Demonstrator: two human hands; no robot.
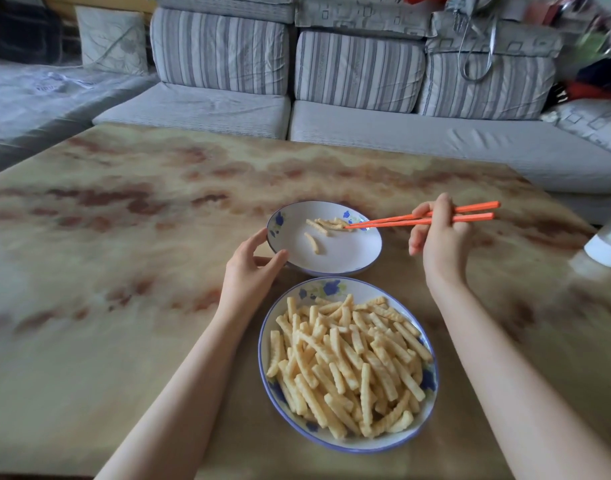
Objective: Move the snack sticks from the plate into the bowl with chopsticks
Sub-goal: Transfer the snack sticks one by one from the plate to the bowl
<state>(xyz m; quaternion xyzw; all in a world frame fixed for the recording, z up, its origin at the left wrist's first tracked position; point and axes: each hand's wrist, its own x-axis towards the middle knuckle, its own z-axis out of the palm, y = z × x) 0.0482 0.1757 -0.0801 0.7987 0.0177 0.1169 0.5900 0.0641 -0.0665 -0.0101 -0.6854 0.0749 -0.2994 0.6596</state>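
Note:
A white oval plate with a blue rim (332,441) lies near me, heaped with pale crinkled snack sticks (349,362). Beyond it stands a white bowl with blue flowers (345,254) holding several snack sticks (323,225). My right hand (439,237) grips a pair of orange chopsticks (418,220); their tips reach into the bowl and touch the sticks at its far right side. My left hand (252,271) cups the bowl's left rim, thumb on the near edge.
The table (124,271) has a brown-mottled marble top. A white object (605,247) stands at the right edge. A grey striped sofa (359,74) with cushions and bags runs behind the table.

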